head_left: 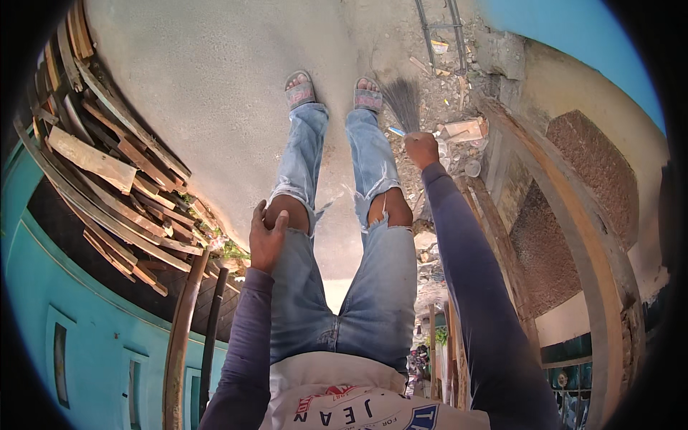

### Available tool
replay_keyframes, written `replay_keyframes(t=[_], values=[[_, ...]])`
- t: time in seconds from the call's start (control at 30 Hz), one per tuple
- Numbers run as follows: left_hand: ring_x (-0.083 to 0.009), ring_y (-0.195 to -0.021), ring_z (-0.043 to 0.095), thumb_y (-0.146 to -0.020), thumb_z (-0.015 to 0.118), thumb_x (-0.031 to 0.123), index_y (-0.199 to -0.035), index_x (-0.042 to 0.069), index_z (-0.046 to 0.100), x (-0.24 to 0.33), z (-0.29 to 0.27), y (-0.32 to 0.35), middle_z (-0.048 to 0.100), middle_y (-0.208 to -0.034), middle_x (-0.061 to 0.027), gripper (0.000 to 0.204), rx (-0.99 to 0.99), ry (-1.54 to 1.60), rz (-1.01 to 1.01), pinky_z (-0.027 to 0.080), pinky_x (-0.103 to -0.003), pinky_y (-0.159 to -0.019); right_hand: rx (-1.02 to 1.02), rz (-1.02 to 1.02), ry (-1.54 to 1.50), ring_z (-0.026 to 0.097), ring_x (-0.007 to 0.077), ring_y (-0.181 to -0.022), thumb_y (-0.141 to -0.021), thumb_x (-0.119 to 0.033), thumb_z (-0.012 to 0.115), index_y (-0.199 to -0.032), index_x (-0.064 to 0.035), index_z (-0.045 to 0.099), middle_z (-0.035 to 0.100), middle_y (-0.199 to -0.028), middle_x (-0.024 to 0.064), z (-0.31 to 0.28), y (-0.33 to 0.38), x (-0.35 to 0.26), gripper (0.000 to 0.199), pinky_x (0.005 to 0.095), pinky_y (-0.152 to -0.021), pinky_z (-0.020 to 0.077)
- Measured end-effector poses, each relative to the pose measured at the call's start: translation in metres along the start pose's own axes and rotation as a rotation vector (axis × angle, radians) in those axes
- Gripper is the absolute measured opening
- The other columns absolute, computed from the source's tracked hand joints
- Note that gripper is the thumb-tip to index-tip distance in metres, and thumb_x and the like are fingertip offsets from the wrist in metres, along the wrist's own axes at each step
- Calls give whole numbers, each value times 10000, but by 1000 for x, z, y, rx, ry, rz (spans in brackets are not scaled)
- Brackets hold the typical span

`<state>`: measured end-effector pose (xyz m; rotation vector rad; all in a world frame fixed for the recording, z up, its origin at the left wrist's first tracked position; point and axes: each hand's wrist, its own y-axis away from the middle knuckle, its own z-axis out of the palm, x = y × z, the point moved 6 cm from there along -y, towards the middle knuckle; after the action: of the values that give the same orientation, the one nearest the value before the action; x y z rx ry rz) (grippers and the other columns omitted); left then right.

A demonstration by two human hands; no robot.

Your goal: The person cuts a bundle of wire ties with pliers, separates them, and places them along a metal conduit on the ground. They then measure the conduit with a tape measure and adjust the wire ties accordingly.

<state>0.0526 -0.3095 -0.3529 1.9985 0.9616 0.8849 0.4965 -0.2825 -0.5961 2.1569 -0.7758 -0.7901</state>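
Observation:
My right hand (421,150) is closed round the base of a hand broom (403,104) with dark, fanned bristles. The bristles point away from me, over the rubble strip (430,93) just right of my right foot. On my left knee rests my left hand (267,238), holding nothing, with its thumb apart from the fingers. A broken piece of pale wood (464,130) and bits of litter lie beside the broom hand. Whether the bristles touch the ground I cannot tell.
A heap of old planks (129,172) fills the left side near a turquoise wall (86,337). Grey pavement (208,93) lies between it and my sandalled feet. At the right, a long wooden beam (573,222) leans by a wall; a metal frame (441,29) lies ahead.

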Motion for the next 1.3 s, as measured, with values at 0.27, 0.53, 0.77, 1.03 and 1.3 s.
replay_keyframes(t=[0.27,0.53,0.77,1.03,1.3], values=[[-365,-1158,703,-988,673,399,-1237,28,735,62,-15,-74,744,-1201,-191,451,212,-531,-178,524,-451,-991,38,-127,227,708,477,-1032,-850,-298,683,-956,-37,812,751,-1016,278,93,-181,-34,309,515,-929,583],[-325,-1067,710,-1008,667,349,-1156,-42,719,61,-33,-107,743,-1100,-195,422,180,-510,-136,520,-405,-960,-44,107,393,723,457,-1063,-761,-340,789,-1013,8,778,746,-1085,292,161,-251,-40,430,505,-914,591],[-362,-1055,712,-988,690,341,-1167,-10,735,60,-36,-110,739,-1125,-189,397,206,-486,-156,527,-441,-949,-86,-162,431,760,422,-921,-790,-282,720,-965,7,777,761,-968,285,156,-293,20,342,497,-829,607],[-370,-1068,712,-986,692,376,-1183,-8,742,58,-32,-102,751,-1131,-203,435,207,-517,-167,523,-438,-959,-35,-143,236,771,310,-819,-834,-253,706,-952,11,767,755,-836,223,142,-297,13,296,426,-730,622],[-344,-1030,717,-981,699,317,-1167,-11,733,51,-20,-94,740,-1106,-182,379,241,-515,-160,531,-438,-935,62,-238,518,760,323,-871,-861,-246,740,-939,46,736,750,-912,254,168,-283,-58,303,432,-757,600]])
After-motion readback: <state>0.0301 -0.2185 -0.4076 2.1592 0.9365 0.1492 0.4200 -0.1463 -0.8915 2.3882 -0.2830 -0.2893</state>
